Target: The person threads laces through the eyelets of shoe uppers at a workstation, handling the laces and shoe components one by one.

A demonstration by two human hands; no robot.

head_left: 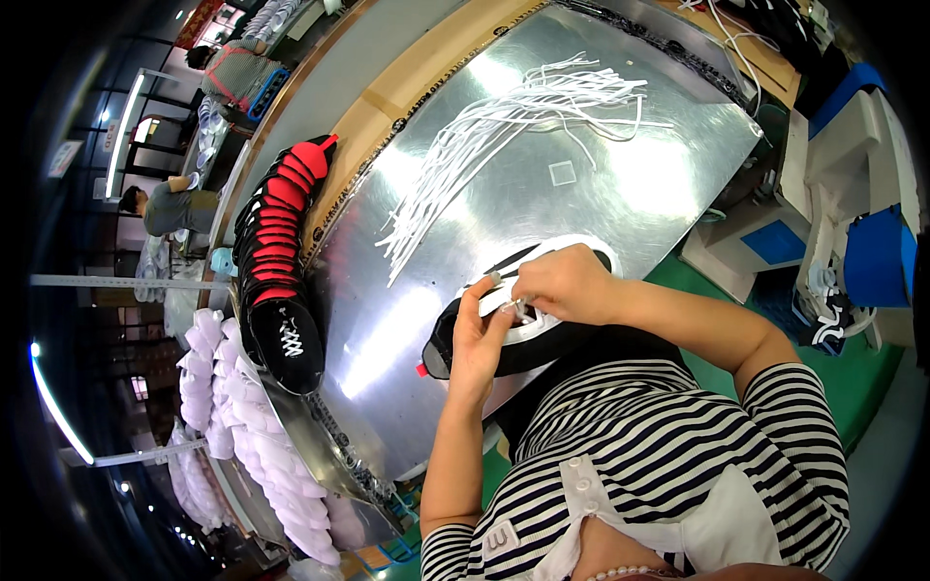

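A black shoe upper [528, 357] with white trim and a red tab at one end lies at the near edge of the metal table, against my body. My left hand [475, 337] grips the upper around its lacing opening, thumb and forefinger bent towards each other. From the right, my right hand [572, 285] comes over the white-trimmed part, its fingers pinched on a white shoelace [524, 312]. Both sets of fingertips meet at the eyelets, so the lace's path there is partly hidden. Farther back on the table lies a loose bundle of white shoelaces [484, 145].
Nested black-and-red shoe uppers [276, 242] line the table's left side. Beyond them hang stacked pale pieces [254, 426]. A small clear square [562, 173] lies on the metal tabletop [387, 329]. White and blue boxes [775, 242] stand right. Two people work far left.
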